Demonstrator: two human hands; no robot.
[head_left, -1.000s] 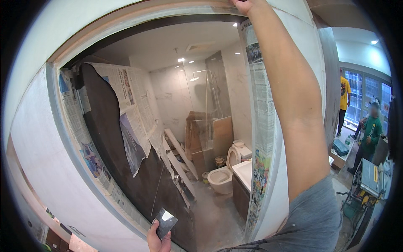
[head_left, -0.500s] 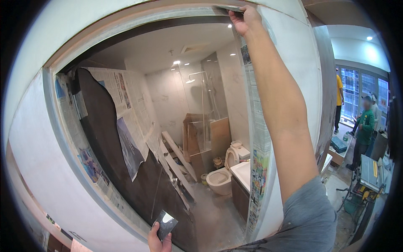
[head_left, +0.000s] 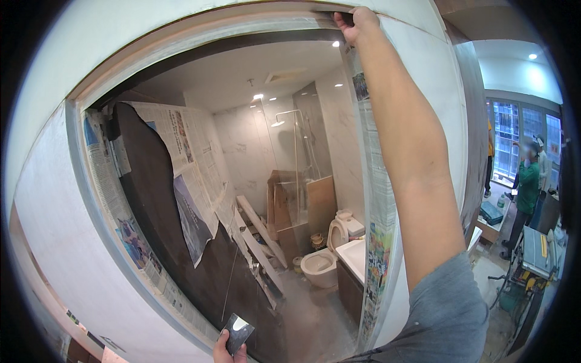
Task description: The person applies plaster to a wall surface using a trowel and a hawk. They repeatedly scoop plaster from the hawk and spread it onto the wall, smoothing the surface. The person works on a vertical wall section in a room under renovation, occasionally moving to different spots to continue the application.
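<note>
My right hand is raised at full reach to the top right corner of a doorway. Its fingers close on a thin dark scraper blade, whose edge lies along the door frame's top; the hand partly covers the blade. Low in the view, my left hand grips a second dark, flat scraper blade between thumb and fingers. A bright white patch, putty or a reflection, shows on that blade. Newspaper with clear film masks the right jamb.
Torn newspaper hangs on a dark panel at left. Inside stand boards, leaning planks, a toilet and a vanity. At right are a person in green and a table saw.
The scene has shifted slightly right and down in view. My right hand with its scraper stays at the frame's top corner; the left still holds its blade. The person in green has raised an arm.
</note>
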